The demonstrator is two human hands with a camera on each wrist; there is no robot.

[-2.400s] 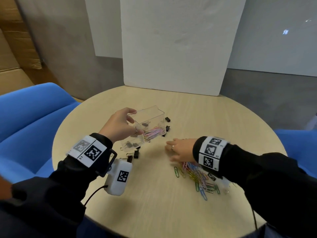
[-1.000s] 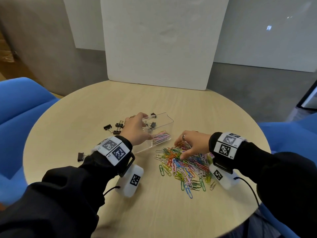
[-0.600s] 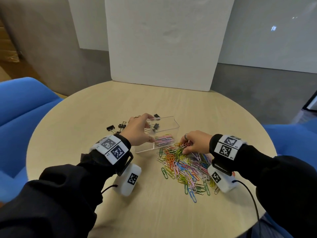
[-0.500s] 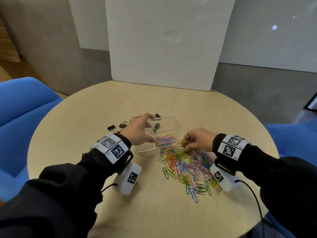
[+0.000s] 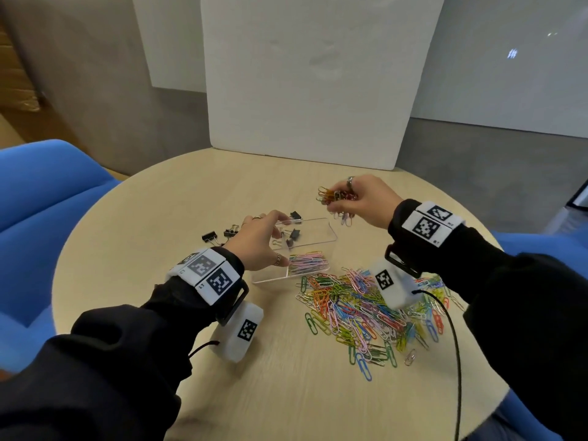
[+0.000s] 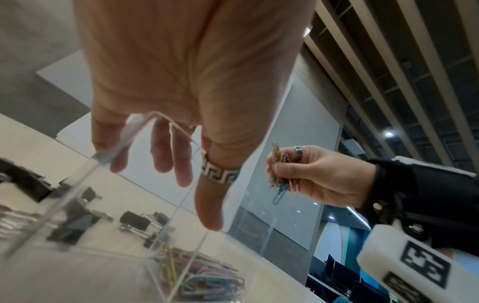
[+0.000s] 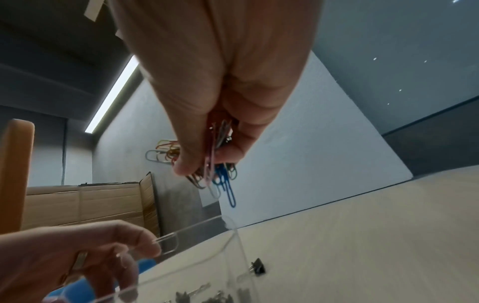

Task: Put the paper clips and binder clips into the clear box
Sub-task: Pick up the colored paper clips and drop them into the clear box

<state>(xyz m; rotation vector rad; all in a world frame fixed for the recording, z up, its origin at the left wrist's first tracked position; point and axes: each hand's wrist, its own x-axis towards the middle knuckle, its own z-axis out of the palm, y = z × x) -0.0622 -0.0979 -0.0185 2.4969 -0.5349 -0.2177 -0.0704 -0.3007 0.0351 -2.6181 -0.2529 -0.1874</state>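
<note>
The clear box [image 5: 324,238] stands on the round table [image 5: 178,198], divided in two: binder clips [image 5: 292,236] in the far part, paper clips [image 5: 307,261] in the near part. My left hand [image 5: 261,243] grips its left end, fingers over the far rim, thumb at the near side. My right hand [image 5: 359,198] is raised just beyond the box's far right corner and pinches a bunch of coloured paper clips [image 5: 334,197]. In the right wrist view the bunch [image 7: 220,174] hangs above the box rim [image 7: 197,227]. A big pile of paper clips [image 5: 359,313] lies right of the box.
A few black binder clips [image 5: 219,235] lie on the table left of the box, one more [image 5: 296,214] at its far edge. A white foam board [image 5: 311,74] stands at the table's back. Blue chairs [image 5: 41,192] flank the table.
My right hand has left the pile with a bunch of paper clips and risen toward the box's far right corner. My left hand still holds the box.
</note>
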